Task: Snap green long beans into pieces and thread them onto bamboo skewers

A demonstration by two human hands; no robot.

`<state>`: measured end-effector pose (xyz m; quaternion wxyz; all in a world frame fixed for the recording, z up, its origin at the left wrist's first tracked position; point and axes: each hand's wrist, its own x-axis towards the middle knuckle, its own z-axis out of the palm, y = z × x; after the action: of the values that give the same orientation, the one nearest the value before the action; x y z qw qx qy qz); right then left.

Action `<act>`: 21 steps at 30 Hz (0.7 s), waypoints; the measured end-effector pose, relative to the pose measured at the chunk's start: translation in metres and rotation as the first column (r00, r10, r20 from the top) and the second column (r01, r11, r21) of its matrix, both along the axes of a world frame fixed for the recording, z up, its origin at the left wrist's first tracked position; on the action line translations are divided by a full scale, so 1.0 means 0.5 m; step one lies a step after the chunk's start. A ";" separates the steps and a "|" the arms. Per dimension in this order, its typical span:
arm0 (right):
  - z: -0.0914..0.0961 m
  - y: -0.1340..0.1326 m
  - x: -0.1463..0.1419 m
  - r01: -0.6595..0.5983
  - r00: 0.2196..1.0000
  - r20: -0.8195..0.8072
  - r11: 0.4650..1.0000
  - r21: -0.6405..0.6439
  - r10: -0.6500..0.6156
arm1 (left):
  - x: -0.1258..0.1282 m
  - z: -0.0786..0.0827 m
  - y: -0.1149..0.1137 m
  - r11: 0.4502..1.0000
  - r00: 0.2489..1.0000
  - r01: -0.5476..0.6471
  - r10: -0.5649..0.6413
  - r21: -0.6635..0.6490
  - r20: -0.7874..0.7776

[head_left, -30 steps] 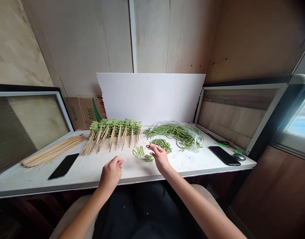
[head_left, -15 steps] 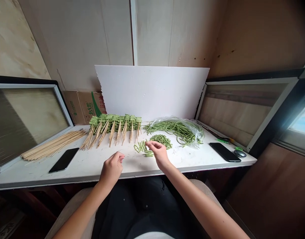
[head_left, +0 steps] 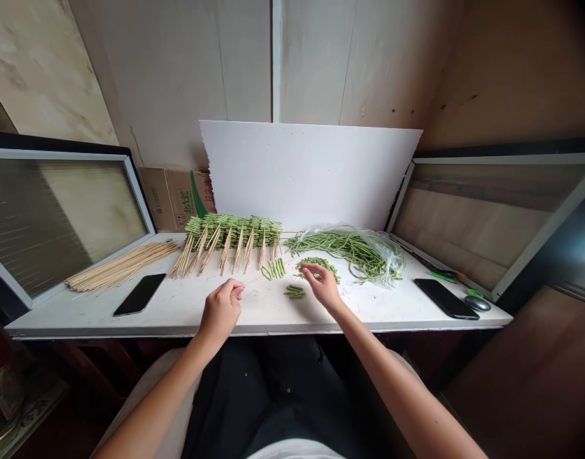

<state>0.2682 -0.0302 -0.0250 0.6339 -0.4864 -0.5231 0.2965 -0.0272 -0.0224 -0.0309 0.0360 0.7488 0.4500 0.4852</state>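
My left hand (head_left: 222, 308) is closed in front of the table's middle, pinching a thin bamboo skewer that shows only faintly. Beyond its fingers, several short green bean pieces (head_left: 274, 269) sit side by side in a row at the skewer's far part. To the right, my right hand (head_left: 322, 284) has its thumb and fingertips together at the near left side of a pile of cut green beans (head_left: 331, 266), which it partly covers. Whatever is between those fingertips is too small to make out. A few loose bean pieces (head_left: 295, 292) lie on the table left of this hand.
Finished bean skewers (head_left: 235, 229) are stacked at the back, sticks toward me. Bare bamboo skewers (head_left: 123, 264) and a phone (head_left: 139, 294) lie left. Long beans in a clear bag (head_left: 364, 248), another phone (head_left: 445, 298) and a mouse (head_left: 478, 303) are right. A white board (head_left: 311, 172) stands behind.
My right hand has moved from the row of bean pieces rightward to the cut-bean pile. The left hand and the row have shifted slightly left. The view has turned slightly left.
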 end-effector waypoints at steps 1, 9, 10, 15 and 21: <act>-0.006 0.006 0.016 0.032 0.996 0.085 0.999 0.002 -0.032 | 0.000 -0.002 0.001 1.000 1.000 0.002 -0.002 -0.009 0.001; -0.076 0.024 0.033 0.085 0.898 0.430 0.996 0.039 -0.094 | 0.006 -0.019 0.003 0.998 0.998 0.049 -0.050 -0.032 -0.043; -0.080 0.023 0.030 0.084 0.888 0.451 0.996 0.037 -0.092 | 0.007 -0.019 0.002 0.998 0.998 0.051 -0.053 -0.035 -0.045; -0.081 0.022 0.020 0.092 0.885 0.456 0.995 0.034 -0.098 | 0.008 -0.020 0.001 0.998 0.997 0.054 -0.056 -0.042 -0.058; -0.055 0.018 0.018 0.076 0.891 0.449 0.997 -0.003 -0.067 | 0.005 -0.021 0.003 0.999 0.998 0.040 -0.042 -0.032 -0.050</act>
<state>0.2773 -0.0212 -0.0527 0.5016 -0.5669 -0.6341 0.1581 -0.0245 -0.0209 -0.0414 0.0461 0.7693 0.4428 0.4583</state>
